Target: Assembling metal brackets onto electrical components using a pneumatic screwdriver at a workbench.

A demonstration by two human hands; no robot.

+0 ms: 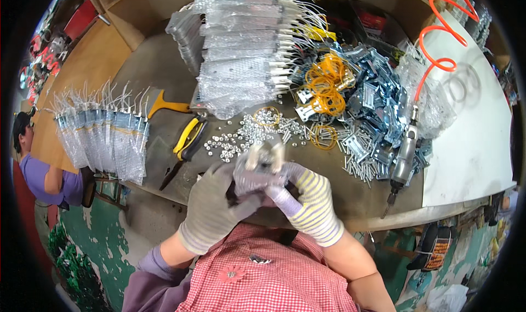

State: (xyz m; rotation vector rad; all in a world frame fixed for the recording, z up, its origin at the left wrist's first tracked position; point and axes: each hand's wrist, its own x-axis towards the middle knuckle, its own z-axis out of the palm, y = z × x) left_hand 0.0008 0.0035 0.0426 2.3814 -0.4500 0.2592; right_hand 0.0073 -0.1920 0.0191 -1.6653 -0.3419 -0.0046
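Observation:
Both my hands wear striped knit gloves and meet in front of me at the table's near edge. My left hand (211, 208) and my right hand (316, 205) are closed around a part in clear plastic wrap (257, 175). Two pale ends stick up from it; motion blurs it, so its exact kind does not show. Just beyond lie small metal nuts (224, 146) in a loose scatter. Yellow-and-black pliers (189, 139) rest left of them. Orange rubber bands (326, 81) lie over a heap of metal brackets (378, 92) to the right, beside loose screws (359, 166).
Bubble-wrapped parts with white wires (241, 65) are stacked at the back. Another wrapped row (104, 139) stands left, near a yellow-handled tool (164, 105). An air screwdriver (405, 153) on a coiled red hose (430, 38) lies right, by a white sheet (466, 147). Another person (49, 175) is far left.

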